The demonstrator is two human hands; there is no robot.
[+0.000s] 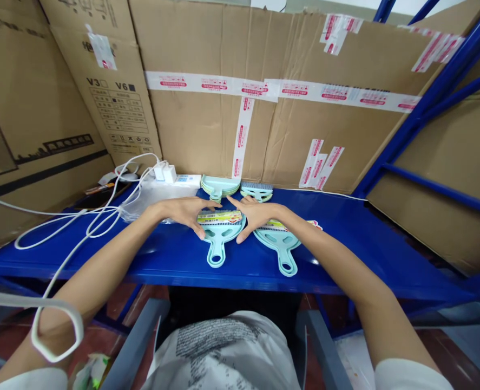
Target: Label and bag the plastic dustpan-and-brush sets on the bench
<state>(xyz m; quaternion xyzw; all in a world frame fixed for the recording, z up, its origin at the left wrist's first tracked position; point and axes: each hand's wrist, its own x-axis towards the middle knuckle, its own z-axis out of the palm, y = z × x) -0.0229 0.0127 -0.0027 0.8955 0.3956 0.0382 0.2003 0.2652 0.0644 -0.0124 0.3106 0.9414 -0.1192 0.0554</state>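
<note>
Two small light-teal dustpan-and-brush sets lie side by side near the front edge of the blue table, handles toward me. My left hand [185,211] is at the left side of the left set [223,235], fingers apart. My right hand [258,214] spreads its fingers between that set and the right set [280,238], partly covering both. Whether either hand touches a set, I cannot tell. A yellow printed label [221,217] crosses the left set's bristles. Behind the hands are a stack of teal dustpans [220,185] and a teal brush [257,189].
White cables [102,214] loop over the left of the blue table [353,238], near plugged-in chargers [164,172] and clear plastic bags [152,197]. A taped cardboard wall [207,130] closes off the back. Blue metal bars [406,130] slope up at the right.
</note>
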